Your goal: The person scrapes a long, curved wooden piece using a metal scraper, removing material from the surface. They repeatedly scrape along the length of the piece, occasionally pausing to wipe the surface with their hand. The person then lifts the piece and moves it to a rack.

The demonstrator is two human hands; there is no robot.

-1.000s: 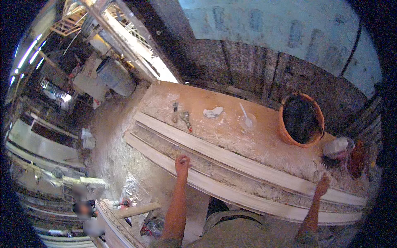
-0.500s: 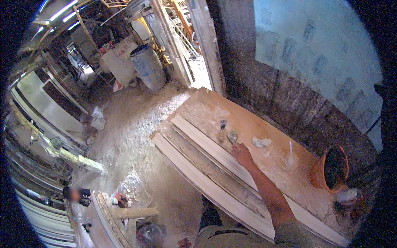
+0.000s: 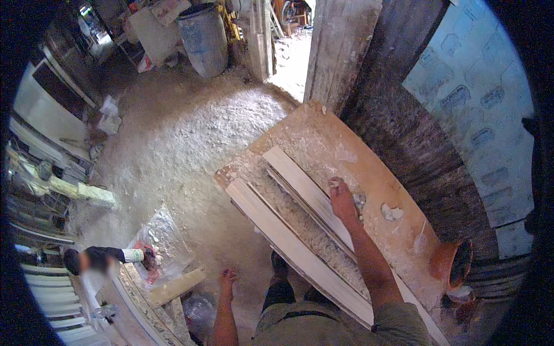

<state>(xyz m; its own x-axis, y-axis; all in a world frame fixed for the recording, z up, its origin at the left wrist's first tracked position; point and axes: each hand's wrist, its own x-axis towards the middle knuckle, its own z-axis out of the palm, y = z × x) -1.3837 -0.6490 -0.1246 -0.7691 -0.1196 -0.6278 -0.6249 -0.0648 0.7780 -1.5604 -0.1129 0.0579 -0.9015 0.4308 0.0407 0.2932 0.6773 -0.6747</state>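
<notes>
Right grip: the right hand lies palm down, fingers together and flat, on the far long white plaster moulding strip; it closes on nothing that I can see, only presses on the strip's top.
Left grip: the left hand hangs free beside the person's leg, fingers loosely spread and pointing at the floor, holding nothing.
Far strip: it lies lengthwise on the dusty brown wooden worktop, its near end under the right forearm.
Near strip: a second long white plaster moulding strip lies along the worktop's front edge, parallel to the first, with a band of rough white plaster crumbs between the two.
On the worktop: a small white plaster lump sits just beyond the right hand, apart from it; a thin white stick lies nearer the far end.
Far end: an orange round bucket stands at the worktop's end, by the dark brick wall.
Floor: the powder-white floor spreads to the left; a clear plastic bag and a short wooden plank lie on it.
Background: a blue-grey barrel stands near the doorway.
Lower left: another person, in dark sleeves, is bent over beside more white mouldings.
</notes>
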